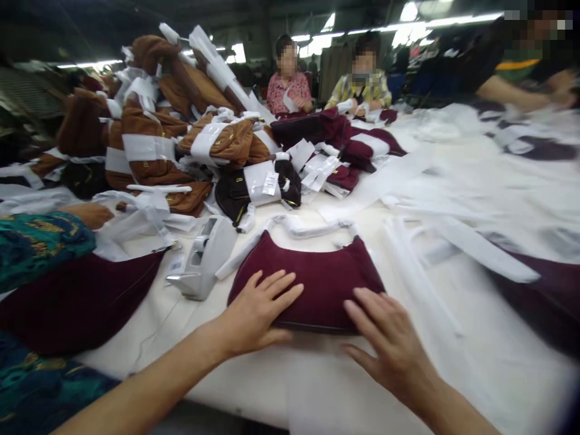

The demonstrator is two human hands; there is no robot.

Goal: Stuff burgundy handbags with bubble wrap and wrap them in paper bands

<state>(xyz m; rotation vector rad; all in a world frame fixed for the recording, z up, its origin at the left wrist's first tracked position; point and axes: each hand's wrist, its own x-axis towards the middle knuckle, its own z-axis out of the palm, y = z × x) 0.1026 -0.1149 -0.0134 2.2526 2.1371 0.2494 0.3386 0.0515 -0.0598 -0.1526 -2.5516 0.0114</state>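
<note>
A maroon handbag lies flat on the white table right in front of me, its strap wrapped in white paper curling behind it. My left hand rests flat on the bag's lower left part, fingers spread. Over the bag's lower right edge, my right hand lies open with the fingers stretched out. Neither hand grips anything.
A grey tape dispenser stands left of the bag. Behind it are heaps of brown bags banded in white paper, a black bag and more maroon bags. A co-worker's patterned sleeve and another maroon bag lie at left. Several people sit across the table.
</note>
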